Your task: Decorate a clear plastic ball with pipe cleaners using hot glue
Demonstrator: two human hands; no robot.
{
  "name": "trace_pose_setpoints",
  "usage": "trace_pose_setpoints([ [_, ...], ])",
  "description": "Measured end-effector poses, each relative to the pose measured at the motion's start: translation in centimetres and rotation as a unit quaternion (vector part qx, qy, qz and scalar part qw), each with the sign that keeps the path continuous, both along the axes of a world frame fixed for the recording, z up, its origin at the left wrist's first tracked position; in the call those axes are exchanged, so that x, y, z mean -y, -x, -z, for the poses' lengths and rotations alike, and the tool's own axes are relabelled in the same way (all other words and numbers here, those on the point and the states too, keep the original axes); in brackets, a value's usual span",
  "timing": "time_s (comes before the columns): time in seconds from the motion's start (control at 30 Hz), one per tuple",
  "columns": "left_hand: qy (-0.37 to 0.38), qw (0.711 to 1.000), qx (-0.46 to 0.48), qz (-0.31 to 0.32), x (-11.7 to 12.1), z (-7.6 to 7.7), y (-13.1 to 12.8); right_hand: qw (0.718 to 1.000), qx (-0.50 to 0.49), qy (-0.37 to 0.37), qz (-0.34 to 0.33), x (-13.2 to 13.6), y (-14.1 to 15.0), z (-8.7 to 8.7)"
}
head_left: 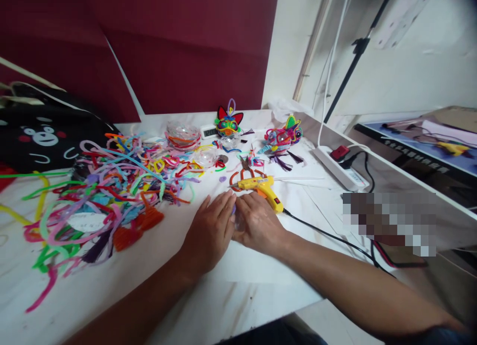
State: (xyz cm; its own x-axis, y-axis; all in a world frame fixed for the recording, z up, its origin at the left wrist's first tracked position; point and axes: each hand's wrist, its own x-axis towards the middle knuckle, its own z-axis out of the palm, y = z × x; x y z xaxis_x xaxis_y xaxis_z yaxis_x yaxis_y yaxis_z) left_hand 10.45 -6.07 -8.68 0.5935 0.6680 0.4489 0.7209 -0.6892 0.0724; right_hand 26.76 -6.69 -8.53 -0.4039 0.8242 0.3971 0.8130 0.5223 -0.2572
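My left hand [210, 230] and my right hand [257, 220] rest side by side on the white table [238, 285], fingertips meeting over a small pale purple thing that is mostly hidden between them. Both hands have their fingers curled together around it. A yellow hot glue gun [261, 187] lies just beyond my right hand, its black cord [320, 231] trailing to the right. Small scissors with orange handles [243, 172] lie behind the glue gun.
A big heap of coloured pipe cleaners [112, 186] covers the table's left. Two colourful pipe-cleaner masks [228, 122] [283, 135] and clear plastic domes [182, 134] stand at the back. A white power strip [337, 168] lies right; a black bag [44, 136] sits far left.
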Motion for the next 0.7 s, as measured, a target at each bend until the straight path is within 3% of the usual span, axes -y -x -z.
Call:
trace_pose_setpoints([
  [0.57,-0.162,0.986,0.028,-0.023,-0.9,1.6,0.2,0.999,-0.020,0.039,-0.020,0.1,0.9,-0.2],
  [0.7,-0.170,0.985,0.027,-0.030,-0.8,1.7,0.2,0.999,-0.017,0.034,-0.017,0.2,0.8,-0.3],
])
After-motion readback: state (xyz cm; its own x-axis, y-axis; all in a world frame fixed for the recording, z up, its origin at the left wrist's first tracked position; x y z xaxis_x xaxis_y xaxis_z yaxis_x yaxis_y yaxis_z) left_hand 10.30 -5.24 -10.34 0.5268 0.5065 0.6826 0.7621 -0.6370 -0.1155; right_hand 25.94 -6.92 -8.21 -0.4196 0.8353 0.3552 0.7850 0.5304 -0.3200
